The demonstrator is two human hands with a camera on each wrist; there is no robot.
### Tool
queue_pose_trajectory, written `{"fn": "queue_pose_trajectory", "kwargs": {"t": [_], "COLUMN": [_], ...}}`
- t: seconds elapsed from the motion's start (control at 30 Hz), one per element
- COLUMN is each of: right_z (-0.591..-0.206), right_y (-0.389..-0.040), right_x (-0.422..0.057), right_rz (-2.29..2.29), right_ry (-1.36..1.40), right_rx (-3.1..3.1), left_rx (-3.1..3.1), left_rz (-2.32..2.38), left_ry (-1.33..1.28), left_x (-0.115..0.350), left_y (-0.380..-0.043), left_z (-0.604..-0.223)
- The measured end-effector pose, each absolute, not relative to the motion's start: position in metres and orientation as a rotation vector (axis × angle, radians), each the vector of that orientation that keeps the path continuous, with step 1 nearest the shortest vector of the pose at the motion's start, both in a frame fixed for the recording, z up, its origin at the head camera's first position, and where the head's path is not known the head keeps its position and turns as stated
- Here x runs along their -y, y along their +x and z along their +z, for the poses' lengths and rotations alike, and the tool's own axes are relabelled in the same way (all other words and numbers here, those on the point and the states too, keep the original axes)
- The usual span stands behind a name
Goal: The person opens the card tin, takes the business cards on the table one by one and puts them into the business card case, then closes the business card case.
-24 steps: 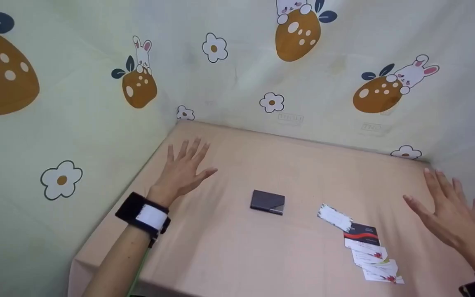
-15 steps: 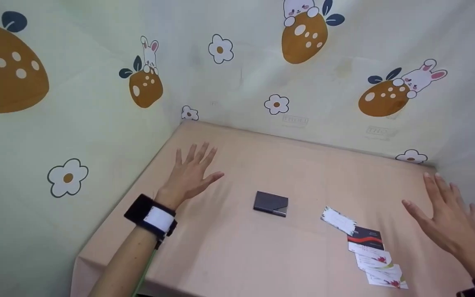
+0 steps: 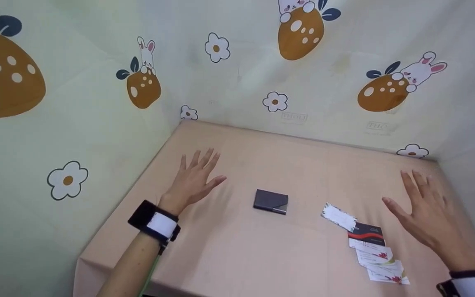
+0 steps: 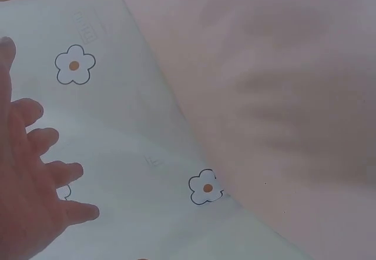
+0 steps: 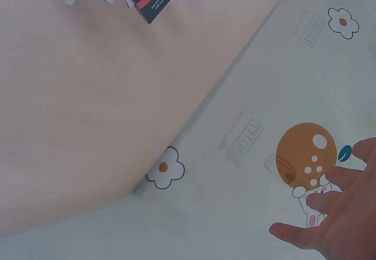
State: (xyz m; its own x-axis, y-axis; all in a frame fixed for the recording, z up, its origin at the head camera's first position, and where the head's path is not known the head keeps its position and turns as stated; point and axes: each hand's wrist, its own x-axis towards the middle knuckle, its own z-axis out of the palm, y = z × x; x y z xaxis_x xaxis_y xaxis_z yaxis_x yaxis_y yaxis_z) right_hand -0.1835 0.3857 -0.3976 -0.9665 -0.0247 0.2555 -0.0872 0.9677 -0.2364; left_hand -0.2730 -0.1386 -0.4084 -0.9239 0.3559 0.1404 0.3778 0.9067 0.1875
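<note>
Evidently, my left hand (image 3: 192, 183) and my right hand (image 3: 429, 218) hover above the bench (image 3: 283, 251), fingers spread, neither grasping anything. Between them lies the dark flat case (image 3: 269, 201), right of my left hand and a little nearer to me. Closer to my right hand, on its left, the cards overlap in a slanting row: the pattern-edged white card (image 3: 338, 217), the black-and-red card (image 3: 366, 234), then the white cards (image 3: 382, 264). I judge that no handling is under way: case and cards lie apart, untouched; whether everything is finished or all remains, I can't tell.
</note>
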Motion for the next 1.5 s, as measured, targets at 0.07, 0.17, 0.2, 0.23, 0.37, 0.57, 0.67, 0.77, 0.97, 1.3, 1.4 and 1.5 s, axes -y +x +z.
{"fn": "queue_pose_trajectory", "kwargs": {"t": [0.07, 0.17, 0.2, 0.23, 0.37, 0.57, 0.67, 0.77, 0.97, 1.3, 1.4, 1.5], "right_z": [-0.401, -0.404, -0.405, -0.406, -0.410, -0.415, -0.416, -0.415, -0.421, -0.434, -0.440, -0.444], "right_y": [-0.184, -0.184, -0.184, -0.185, -0.186, -0.189, -0.192, -0.195, -0.200, -0.210, -0.210, -0.210], "right_x": [-0.381, -0.373, -0.370, -0.368, -0.358, -0.343, -0.333, -0.323, -0.303, -0.272, -0.266, -0.261], "right_rz": [0.385, 0.367, 0.356, 0.349, 0.336, 0.359, 0.359, 0.356, 0.361, 0.371, 0.392, 0.401], "right_ry": [0.095, 0.112, 0.119, 0.127, 0.173, 0.228, 0.248, 0.271, 0.316, 0.361, 0.363, 0.370], "right_rx": [2.863, 2.861, 2.859, 2.854, 2.833, 2.824, 2.824, 2.815, 2.776, 2.781, 2.776, 2.766], "left_rx": [2.972, 2.988, 2.989, 2.985, 2.957, 2.899, 2.867, 2.832, 2.809, 2.777, 2.799, 2.803], "left_rz": [-0.333, -0.355, -0.368, -0.381, -0.408, -0.384, -0.376, -0.376, -0.375, -0.361, -0.417, -0.461], "left_ry": [-0.576, -0.583, -0.589, -0.595, -0.627, -0.686, -0.710, -0.727, -0.770, -0.799, -0.813, -0.828], "left_x": [0.136, 0.130, 0.128, 0.125, 0.117, 0.106, 0.102, 0.098, 0.088, 0.077, 0.074, 0.072], "left_y": [-0.272, -0.271, -0.271, -0.271, -0.270, -0.269, -0.269, -0.268, -0.265, -0.261, -0.261, -0.261], "left_z": [-0.412, -0.416, -0.417, -0.419, -0.422, -0.429, -0.431, -0.432, -0.442, -0.453, -0.454, -0.454]}}
